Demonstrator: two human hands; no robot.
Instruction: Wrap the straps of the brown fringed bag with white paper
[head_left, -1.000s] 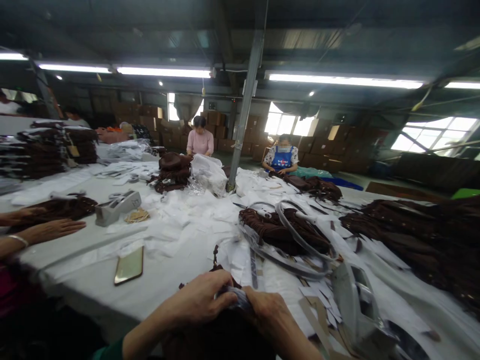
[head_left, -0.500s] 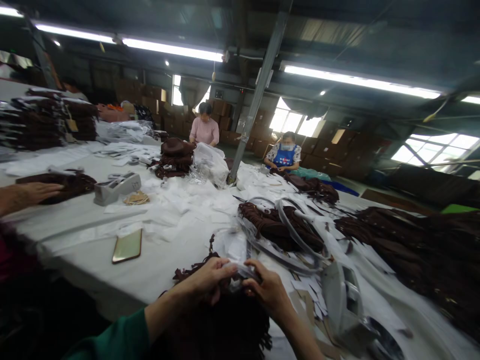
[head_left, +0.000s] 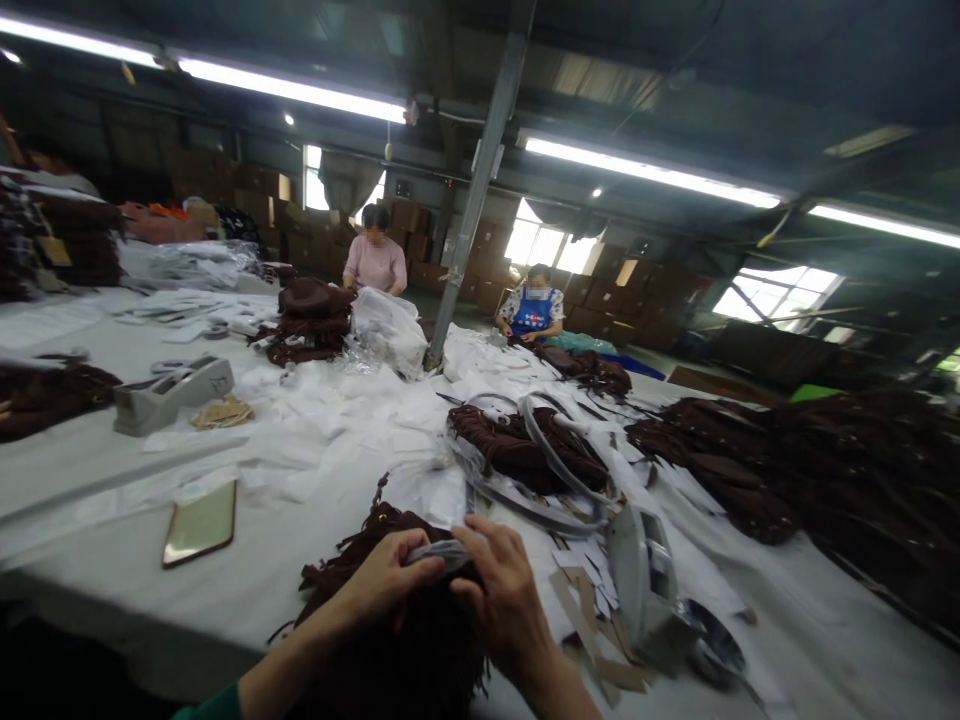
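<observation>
While the left hand (head_left: 386, 580) pinches its left end between thumb and forefinger, we list first one translucent strip (head_left: 444, 550), held just above one dark brown fringed bag (head_left: 352, 565) at the near table edge. Long axis: roughly left to right, from hand to hand; the strip lies rightward of the left hand, which is the nearer, being in contact. Right hand (head_left: 502, 595): fingers loosely bent at the strip's right end; whether they grip it, we cannot tell. Next outward we record, to the right, brown paper strips (head_left: 581, 610) and one grey tape dispenser (head_left: 637, 575); beyond the hands, a second brown bag (head_left: 499, 445) with grey hoops (head_left: 559, 522); to the left, one phone (head_left: 199, 525), flat on the white-covered table (head_left: 105, 540). Farther off: co-worker in pink (head_left: 379, 262); co-worker in blue apron (head_left: 532, 308).
</observation>
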